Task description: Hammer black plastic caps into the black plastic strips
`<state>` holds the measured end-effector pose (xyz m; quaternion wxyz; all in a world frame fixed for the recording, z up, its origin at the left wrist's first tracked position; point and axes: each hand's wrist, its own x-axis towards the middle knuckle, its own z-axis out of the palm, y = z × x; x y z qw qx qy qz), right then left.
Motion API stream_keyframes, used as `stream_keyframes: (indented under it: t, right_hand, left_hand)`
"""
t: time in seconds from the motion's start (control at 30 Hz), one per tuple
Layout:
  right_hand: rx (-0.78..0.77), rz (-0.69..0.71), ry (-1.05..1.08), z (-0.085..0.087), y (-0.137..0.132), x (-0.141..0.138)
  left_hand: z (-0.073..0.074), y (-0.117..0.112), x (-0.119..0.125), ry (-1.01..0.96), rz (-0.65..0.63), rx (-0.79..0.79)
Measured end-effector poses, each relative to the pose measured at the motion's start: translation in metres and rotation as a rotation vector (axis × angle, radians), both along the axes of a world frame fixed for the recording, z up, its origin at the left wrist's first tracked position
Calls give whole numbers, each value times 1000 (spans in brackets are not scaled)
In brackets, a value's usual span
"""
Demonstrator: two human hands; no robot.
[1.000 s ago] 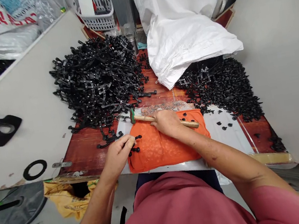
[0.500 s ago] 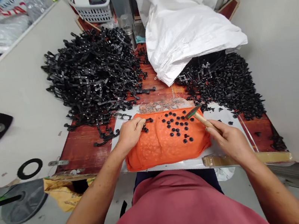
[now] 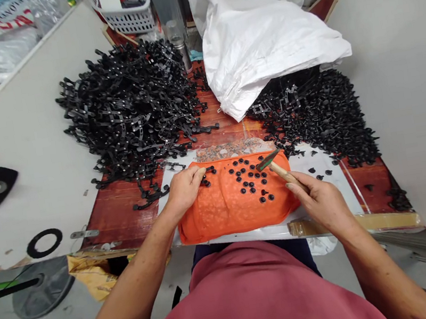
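My right hand (image 3: 322, 199) is closed round the wooden handle of a hammer (image 3: 286, 174). The hammer's dark, greenish head hangs over the right part of an orange cloth pad (image 3: 221, 212). Several small round black plastic pieces (image 3: 250, 175) lie scattered on the cloth beneath and left of it. At the pad's left side my left hand (image 3: 185, 189) is closed on a black plastic linked part (image 3: 210, 170), whose knobbed ends stick out past the thumb onto the cloth. The rest of that part is hidden by the fingers.
A large heap of black linked parts (image 3: 128, 108) covers the table's left back. Small black pegs (image 3: 323, 115) are piled at the right, partly under a white sack (image 3: 260, 49). Grey panels (image 3: 411, 85) flank the red table. A metal flask (image 3: 182, 51) and a grey basket (image 3: 130, 19) stand behind.
The hammer and my right hand have shifted slightly to the left over the cloth. My left hand keeps its place on the black part. The whole view has moved a little.
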<state>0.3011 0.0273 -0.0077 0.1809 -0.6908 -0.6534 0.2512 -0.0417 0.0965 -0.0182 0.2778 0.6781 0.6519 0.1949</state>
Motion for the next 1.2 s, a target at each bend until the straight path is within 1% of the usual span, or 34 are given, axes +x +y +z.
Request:
stream_keyframes:
  t: [0.17,0.37,0.53,0.67,0.87,1.2]
  right_hand:
    - [-4,9,24,4,3,-10]
    - [6,58,-55,6,5,-16]
    - [22,112,-151,15,8,-27]
    - [49,131,-151,21,10,-36]
    - [41,152,-151,19,12,-39]
    - [74,166,-165,14,12,-39]
  left_hand:
    - [-2,1,0,39,-33,-4]
    - [-3,2,1,55,-30,-6]
    - [-3,3,2,73,-30,4]
    - [-3,3,1,51,-32,12]
    - [-3,2,-2,-24,1,9]
    - [-8,3,-2,69,-28,12]
